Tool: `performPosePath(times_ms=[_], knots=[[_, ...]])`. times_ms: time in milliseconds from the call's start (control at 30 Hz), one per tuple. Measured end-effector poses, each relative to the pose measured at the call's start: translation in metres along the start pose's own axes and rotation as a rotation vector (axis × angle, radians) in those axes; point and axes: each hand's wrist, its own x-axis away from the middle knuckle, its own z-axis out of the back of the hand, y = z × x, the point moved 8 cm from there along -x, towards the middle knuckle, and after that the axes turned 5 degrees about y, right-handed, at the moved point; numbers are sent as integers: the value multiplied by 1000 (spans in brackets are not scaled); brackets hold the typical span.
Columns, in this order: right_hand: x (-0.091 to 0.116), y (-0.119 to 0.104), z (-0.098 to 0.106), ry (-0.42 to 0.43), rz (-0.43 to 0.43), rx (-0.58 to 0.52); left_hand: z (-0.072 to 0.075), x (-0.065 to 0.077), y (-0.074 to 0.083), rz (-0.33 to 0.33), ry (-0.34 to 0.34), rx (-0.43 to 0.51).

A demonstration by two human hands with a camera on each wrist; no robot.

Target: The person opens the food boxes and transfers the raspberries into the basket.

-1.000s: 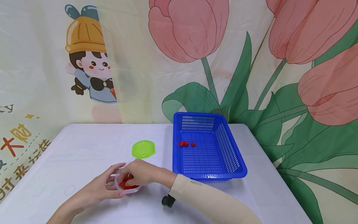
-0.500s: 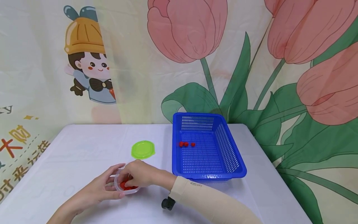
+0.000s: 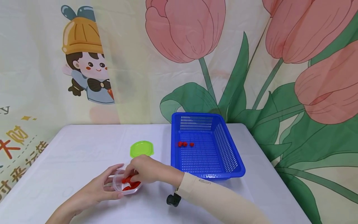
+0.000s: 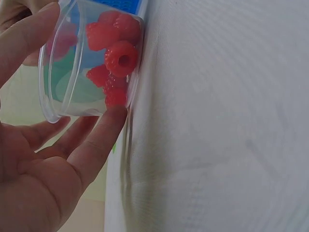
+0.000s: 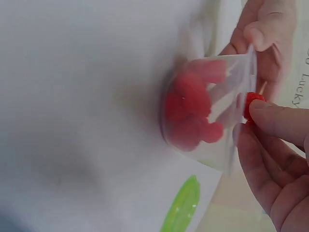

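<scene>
My left hand [image 3: 99, 183] holds a clear plastic tub [image 4: 79, 107], its thumb and fingers curved around the sides. The tub stands on the white-covered table. Several red raspberries [image 4: 120, 60] lie at its bottom. My right hand [image 3: 148, 169] is over the tub's mouth, and its thumb and fingers pinch one raspberry [image 5: 252, 104] just at the rim, as the right wrist view shows. In the head view that pinched raspberry is hidden behind the fingers.
Right of the tub stands a blue plastic basket [image 3: 193, 175] with three raspberries [image 3: 185, 144] in it. A bright green lid [image 3: 141, 148] lies flat behind the tub. A curtain printed with tulips [image 3: 193, 31] hangs behind the table.
My right hand has risen out of the tub and shifted slightly right, showing more of the raspberries left inside. My left hand keeps its hold on the tub.
</scene>
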Motion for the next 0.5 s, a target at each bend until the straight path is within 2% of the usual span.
performPosePath(times_ms=[267,500], knots=[[10,0,36,-2,14,-98,2,-1,-3,28,20,-29],[22,23,79,15,2,-162,3,-3,-3,33,29,-33]])
